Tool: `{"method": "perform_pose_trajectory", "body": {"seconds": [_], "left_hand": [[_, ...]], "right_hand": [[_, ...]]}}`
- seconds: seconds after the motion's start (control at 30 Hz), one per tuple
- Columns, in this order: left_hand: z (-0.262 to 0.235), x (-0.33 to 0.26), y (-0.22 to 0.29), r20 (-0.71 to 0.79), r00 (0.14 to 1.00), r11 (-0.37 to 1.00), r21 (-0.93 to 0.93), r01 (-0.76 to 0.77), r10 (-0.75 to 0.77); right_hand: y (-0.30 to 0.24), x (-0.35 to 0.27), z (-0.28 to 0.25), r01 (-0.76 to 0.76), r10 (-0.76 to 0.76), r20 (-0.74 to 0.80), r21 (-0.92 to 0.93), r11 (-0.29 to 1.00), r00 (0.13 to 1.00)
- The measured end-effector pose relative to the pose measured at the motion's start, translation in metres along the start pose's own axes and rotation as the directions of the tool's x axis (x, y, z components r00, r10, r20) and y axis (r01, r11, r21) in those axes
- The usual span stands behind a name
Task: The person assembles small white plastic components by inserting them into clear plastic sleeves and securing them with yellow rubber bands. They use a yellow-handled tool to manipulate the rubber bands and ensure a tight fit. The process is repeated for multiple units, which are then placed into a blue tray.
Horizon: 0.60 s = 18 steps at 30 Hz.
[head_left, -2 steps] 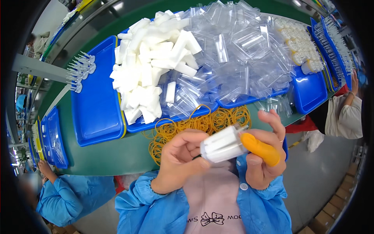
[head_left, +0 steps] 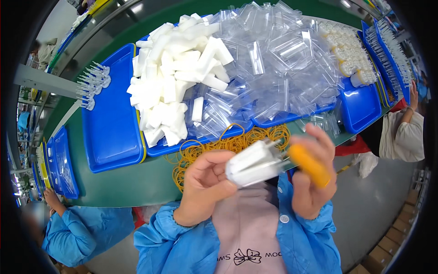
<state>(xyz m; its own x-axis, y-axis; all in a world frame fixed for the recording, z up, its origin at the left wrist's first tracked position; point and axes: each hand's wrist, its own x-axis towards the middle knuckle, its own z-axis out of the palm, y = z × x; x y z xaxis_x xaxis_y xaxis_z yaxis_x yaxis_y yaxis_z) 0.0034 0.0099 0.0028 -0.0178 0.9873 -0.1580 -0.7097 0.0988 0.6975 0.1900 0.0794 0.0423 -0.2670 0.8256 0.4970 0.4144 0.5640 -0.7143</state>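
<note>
Our left hand point(head_left: 205, 182) grips white tubes point(head_left: 255, 163), right hand point(head_left: 312, 176) pinches an orange tool point(head_left: 309, 165) at their tip; pose unchanged since earlier frame, bands point(head_left: 232, 144) behind.

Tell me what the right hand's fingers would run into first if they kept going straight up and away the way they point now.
Probably the heap of yellow rubber bands on the green belt, just beyond the right hand; the clear plastic cases lie further on. Depth is unclear, so the fingers might pass above the bands.

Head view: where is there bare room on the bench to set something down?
The left blue tray is mostly bare, between the white tubes and the syringes. The green belt below it is open. The clear sleeves and rubber bands are crowded.
</note>
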Motion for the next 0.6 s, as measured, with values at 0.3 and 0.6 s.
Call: {"method": "perform_pose_trajectory", "body": {"seconds": [0.3,0.6], "left_hand": [[-0.007,-0.002,0.006,-0.138,0.99,1.0,0.019,-0.024,0.026],[-0.011,-0.003,0.006,-0.145,0.989,0.994,0.108,-0.018,0.034]], "right_hand": [[0.078,-0.007,-0.014,-0.059,0.062,-0.019,-0.667,0.743,0.998],[0.068,-0.021,-0.019,-0.058,0.119,0.053,-0.635,0.77,0.991]]}}
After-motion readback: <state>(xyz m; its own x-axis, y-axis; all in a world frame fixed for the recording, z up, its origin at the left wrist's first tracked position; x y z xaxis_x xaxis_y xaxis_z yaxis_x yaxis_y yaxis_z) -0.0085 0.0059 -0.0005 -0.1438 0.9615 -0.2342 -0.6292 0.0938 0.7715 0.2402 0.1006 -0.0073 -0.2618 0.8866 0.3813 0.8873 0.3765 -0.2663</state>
